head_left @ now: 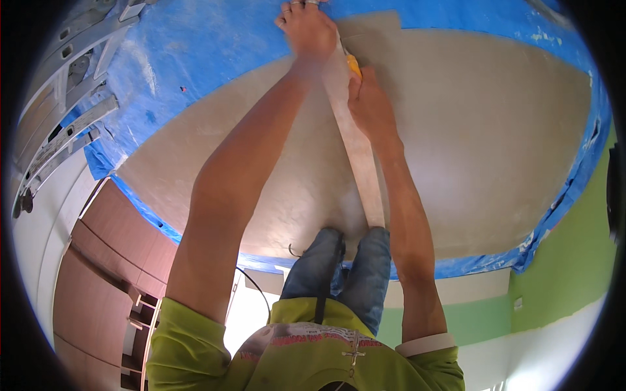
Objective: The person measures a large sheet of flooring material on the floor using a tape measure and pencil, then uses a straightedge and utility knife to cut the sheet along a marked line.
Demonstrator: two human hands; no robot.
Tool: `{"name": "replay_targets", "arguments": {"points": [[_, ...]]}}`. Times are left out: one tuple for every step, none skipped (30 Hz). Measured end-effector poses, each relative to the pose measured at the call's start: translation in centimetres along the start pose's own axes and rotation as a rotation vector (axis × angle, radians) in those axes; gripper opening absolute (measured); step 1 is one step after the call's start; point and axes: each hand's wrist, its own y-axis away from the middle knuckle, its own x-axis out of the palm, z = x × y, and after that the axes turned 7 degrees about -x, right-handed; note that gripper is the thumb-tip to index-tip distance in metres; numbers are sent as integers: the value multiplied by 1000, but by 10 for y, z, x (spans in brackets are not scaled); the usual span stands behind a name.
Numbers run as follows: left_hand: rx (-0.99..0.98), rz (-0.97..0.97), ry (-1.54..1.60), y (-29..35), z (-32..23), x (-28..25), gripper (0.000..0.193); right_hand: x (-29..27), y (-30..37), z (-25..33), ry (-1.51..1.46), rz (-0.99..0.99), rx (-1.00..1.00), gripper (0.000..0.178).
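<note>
A long pale straight strip [355, 140] lies across a large brown sheet [482, 137], running from near my knees toward the far edge. My left hand [309, 31] is at the strip's far end with its fingers curled down on it; part of the grip is hidden. Close by on the right, my right hand [373, 107] is wrapped round a yellow utility knife [353, 65], held against the strip's right edge. The blade cannot be made out.
Blue plastic sheeting [215, 39] lies under and around the brown sheet. A metal ladder [59, 98] is at the left. Brown cabinets [98, 280] stand at the lower left, and a green wall [561, 254] is on the right. A dark cable [261, 290] hangs near my legs.
</note>
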Motion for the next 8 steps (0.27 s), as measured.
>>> {"name": "replay_targets", "arguments": {"points": [[11,-15,18,1,-1,0,34,1,1,-2,11,-4,-18,34],[24,-36,33,-1,2,0,34,0,2,1,6,6,-6,33],[38,-55,48,-1,3,1,34,0,3,4,1,14,8,33],[43,-62,44,-1,3,3,34,-1,4,6,-5,22,22,33],[47,-64,40,0,2,3,34,-1,5,5,7,10,14,32],[52,-65,37,1,2,4,34,-1,6,4,18,-1,7,32],[38,-53,29,2,1,5,35,-2,7,2,29,-14,1,32],[22,-43,21,1,3,6,36,-3,9,1,31,-17,7,32]]}}
